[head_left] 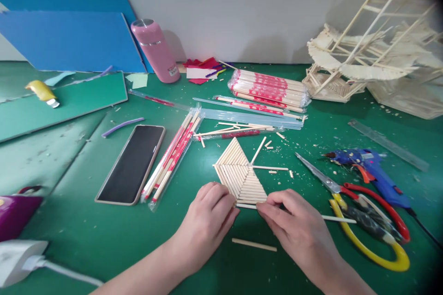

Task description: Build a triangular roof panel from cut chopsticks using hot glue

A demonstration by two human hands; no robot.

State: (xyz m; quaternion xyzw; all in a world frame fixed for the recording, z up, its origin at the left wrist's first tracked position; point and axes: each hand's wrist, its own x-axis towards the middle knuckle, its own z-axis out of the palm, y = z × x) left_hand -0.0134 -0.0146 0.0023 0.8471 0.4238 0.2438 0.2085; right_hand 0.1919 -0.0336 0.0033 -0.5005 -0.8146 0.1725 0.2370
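Left hand [207,214]: fingers bunched at the lower left corner of the stick panel; whether they pinch cannot be told, tips hidden.

Right hand [299,226]: thumb and fingers clamped on a long stick [330,217], which runs along the panel's lower edge, its far end crossing a yellow handle [377,256] in view.

Stick panel [238,175]: flat on the green table [194,262], between and just beyond the hands; pale rods in wedges, two bare spokes [270,168] projecting right.

Short stick [254,244]: loose, nearer the wearer, between the forearms.

Left flank: wrapped sticks [175,156], near the panel, a strip of green between; phone [131,166] beside them.

Right flank: scissors [318,174], point toward the spokes; glue gun [374,166] beyond. Offcuts [272,172] dot the gap.

Far edge: stick bundle [270,90], pink bottle [155,50] and stick structure [367,60], bounding the room beyond the panel.
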